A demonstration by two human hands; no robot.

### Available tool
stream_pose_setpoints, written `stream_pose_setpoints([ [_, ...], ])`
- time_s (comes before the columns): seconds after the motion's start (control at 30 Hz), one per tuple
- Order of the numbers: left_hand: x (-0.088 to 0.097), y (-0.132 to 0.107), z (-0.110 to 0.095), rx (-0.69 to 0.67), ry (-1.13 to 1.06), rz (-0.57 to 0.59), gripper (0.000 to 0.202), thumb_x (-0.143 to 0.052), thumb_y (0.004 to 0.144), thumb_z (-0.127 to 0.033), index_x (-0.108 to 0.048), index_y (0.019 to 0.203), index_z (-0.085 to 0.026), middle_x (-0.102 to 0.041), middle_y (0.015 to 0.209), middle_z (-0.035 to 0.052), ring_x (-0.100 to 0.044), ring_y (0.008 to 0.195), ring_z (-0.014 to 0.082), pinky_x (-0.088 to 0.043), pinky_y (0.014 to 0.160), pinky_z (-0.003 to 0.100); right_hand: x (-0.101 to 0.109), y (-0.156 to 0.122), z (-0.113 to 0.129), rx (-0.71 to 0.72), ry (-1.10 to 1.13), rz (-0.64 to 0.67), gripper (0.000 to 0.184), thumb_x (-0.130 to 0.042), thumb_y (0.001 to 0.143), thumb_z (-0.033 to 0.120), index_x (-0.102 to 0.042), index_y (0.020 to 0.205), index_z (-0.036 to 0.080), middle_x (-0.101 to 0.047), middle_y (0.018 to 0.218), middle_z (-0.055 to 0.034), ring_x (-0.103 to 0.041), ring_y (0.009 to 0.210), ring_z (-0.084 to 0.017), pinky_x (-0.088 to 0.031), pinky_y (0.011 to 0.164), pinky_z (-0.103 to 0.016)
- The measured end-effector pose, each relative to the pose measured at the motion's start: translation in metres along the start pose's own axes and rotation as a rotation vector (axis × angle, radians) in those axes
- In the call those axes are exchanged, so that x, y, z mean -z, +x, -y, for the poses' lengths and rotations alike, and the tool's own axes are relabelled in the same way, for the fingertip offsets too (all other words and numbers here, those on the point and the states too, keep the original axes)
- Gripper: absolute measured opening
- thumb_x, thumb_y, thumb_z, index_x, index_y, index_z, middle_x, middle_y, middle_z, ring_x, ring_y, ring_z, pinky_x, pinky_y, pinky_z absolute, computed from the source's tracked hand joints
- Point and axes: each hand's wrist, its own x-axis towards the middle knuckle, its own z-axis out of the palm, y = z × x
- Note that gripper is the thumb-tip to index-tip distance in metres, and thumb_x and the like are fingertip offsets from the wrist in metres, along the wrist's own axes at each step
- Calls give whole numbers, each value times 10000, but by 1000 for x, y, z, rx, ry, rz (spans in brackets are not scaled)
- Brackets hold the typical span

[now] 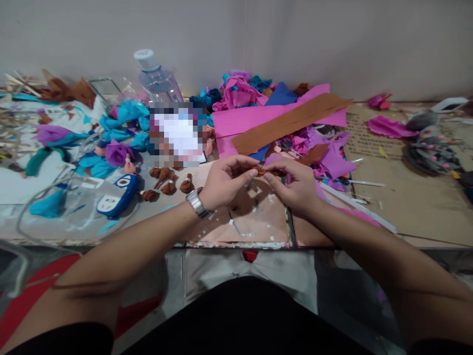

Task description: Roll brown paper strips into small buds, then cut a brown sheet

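My left hand (229, 180) and my right hand (295, 185) meet over the table's middle, both pinching a small piece of brown crepe paper (261, 171) between thumbs and fingers. Much of that piece is hidden by my fingers. Just beyond them lies a long brown crepe paper strip (288, 124) across pink paper sheets (231, 121). Left of my left wrist sit several small brown crepe paper bundles (168, 187), some with white ties. A metal watch (197, 202) circles my left wrist.
A clear bottle with a white cap (158, 79) stands at the back left. A blue cartoon-faced device (117, 196) with a cable lies left, near blue and purple paper flowers (118, 153). Cardboard (399, 197) covers the right side, with a dark pincushion-like bundle (428, 153).
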Motion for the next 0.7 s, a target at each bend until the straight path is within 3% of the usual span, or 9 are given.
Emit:
stream_pose_setpoints([
  [0.37,-4,-3,2,-2,-83,45,306,-865,842,-290,-749,1103,-181,-811,1096,95,-779,1050,199,-631,946,319,-1,0,1,-44,51,23,46,-711,943,264,-725,936,221,-769,925,-32,-689,804,-167,-550,758,-309],
  [0.6,-7,-6,2,97,-170,101,292,-789,920,-357,-699,1126,-170,-805,1119,101,-786,832,150,-646,818,288,-2,1,2,-72,15,21,44,-726,922,256,-728,912,214,-771,883,-31,-684,776,-166,-547,759,-308],
  [0.7,-9,-8,3,78,-140,136,322,-782,926,-362,-695,1167,-166,-792,1161,116,-788,968,179,-635,881,293,-3,0,1,-77,-5,24,57,-721,915,266,-717,899,211,-766,866,-32,-677,773,-172,-546,760,-315],
])
